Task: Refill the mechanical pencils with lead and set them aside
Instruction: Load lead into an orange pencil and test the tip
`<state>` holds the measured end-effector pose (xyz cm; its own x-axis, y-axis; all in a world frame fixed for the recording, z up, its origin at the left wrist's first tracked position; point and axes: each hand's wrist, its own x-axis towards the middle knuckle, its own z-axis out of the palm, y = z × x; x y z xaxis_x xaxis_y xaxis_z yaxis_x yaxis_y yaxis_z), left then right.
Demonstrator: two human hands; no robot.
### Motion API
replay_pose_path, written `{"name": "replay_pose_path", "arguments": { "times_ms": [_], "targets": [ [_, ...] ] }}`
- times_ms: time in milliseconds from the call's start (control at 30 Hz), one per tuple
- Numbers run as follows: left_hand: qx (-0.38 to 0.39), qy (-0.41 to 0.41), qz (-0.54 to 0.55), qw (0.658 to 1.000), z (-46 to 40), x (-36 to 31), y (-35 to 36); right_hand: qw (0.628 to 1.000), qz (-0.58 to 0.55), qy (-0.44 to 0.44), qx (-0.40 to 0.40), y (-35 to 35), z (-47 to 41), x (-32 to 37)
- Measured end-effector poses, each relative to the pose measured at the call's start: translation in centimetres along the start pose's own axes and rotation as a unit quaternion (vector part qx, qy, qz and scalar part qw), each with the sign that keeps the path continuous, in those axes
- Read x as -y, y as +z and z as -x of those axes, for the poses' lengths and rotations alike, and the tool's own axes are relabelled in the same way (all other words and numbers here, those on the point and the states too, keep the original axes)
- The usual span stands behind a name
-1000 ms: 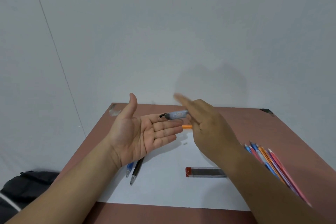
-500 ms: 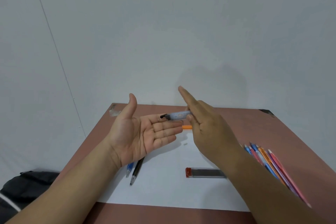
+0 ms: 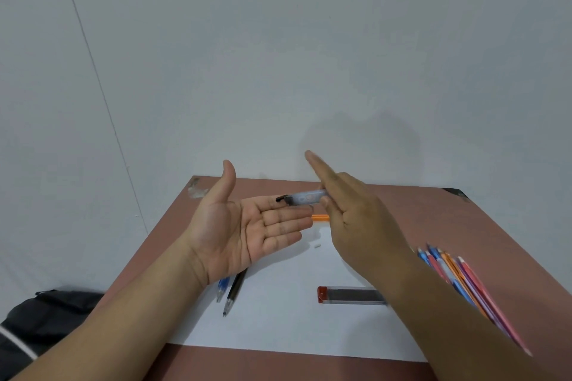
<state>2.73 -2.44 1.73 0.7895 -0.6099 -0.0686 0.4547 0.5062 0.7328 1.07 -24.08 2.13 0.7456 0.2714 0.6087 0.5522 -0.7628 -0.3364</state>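
Pencil (image 3: 305, 197): lying across left fingers, right hand (image 3: 356, 223) pinching its end.
Left hand (image 3: 244, 232): lying flat, released.

Over the white paper (image 3: 278, 325), the right hand (image 3: 356, 219) pinches a grey mechanical pencil (image 3: 305, 198) above the flat, palm-up left hand (image 3: 244, 226).

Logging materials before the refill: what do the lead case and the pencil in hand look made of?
Lead case: likely clear hard plastic, glossy, dark leads showing through, red cap. Pencil pinched in the right hand: probably pale translucent plastic, printed pattern, black tip; blur leaves the finish uncertain.
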Motion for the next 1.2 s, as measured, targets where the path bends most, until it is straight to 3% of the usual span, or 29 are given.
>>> {"name": "replay_pose_path", "arguments": {
  "times_ms": [200,333,467,600,767,867,1000,1200],
  "targets": [
    [0.005,0.003,0.000,1.000,-0.01,0.00,-0.03,0.999,0.026,-0.042,-0.010,0.01,0.23,-0.61],
    [0.008,-0.002,0.000,1.000,-0.01,-0.03,-0.10,1.000,0.008,-0.002,-0.009,-0.06,0.04,0.10],
    [0.007,0.001,-0.002,1.000,-0.03,-0.04,-0.09,0.999,0.021,-0.037,-0.008,-0.05,0.14,-0.52],
    [0.004,-0.002,0.003,1.000,-0.06,-0.04,-0.07,1.000,-0.012,0.007,-0.011,-0.26,-0.01,0.20],
    [0.006,-0.001,-0.002,1.000,-0.03,-0.03,-0.09,0.999,0.018,-0.037,-0.004,-0.20,0.10,-0.30],
    [0.006,-0.002,0.004,1.000,-0.03,-0.02,-0.01,1.000,-0.019,0.004,-0.007,-0.32,0.02,0.16],
    [0.004,0.000,0.000,1.000,0.04,0.01,0.05,0.999,0.018,-0.043,-0.005,-0.21,0.17,-0.28],
    [0.002,-0.002,0.004,1.000,0.06,-0.03,0.06,1.000,-0.024,0.003,-0.008,-0.41,0.11,0.20]
  ]
}}
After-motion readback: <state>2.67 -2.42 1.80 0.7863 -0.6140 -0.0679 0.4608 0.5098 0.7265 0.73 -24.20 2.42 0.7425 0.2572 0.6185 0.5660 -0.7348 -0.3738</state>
